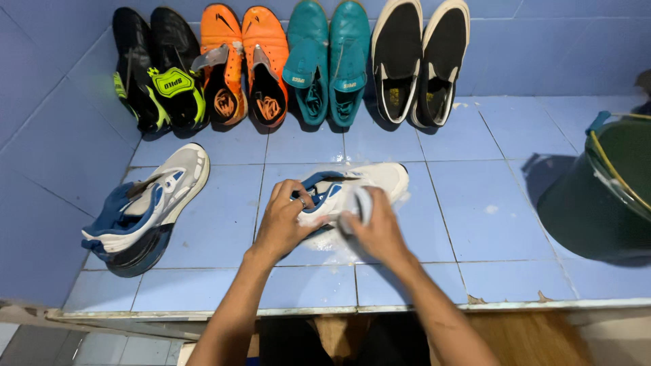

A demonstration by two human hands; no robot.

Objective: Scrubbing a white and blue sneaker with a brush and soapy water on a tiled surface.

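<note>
A white and blue sneaker lies on the wet blue tiled floor in front of me, with foam around it. My left hand grips its blue collar and wears a ring. My right hand is closed on a small pale brush or cloth pressed against the shoe's side; I cannot tell which. The matching white and blue sneaker lies tipped on its side to the left, apart from both hands.
Along the back wall lean several pairs: black and neon green shoes, orange shoes, teal shoes, black and white slip-ons. A dark green bucket stands at right. A raised tile edge runs near me.
</note>
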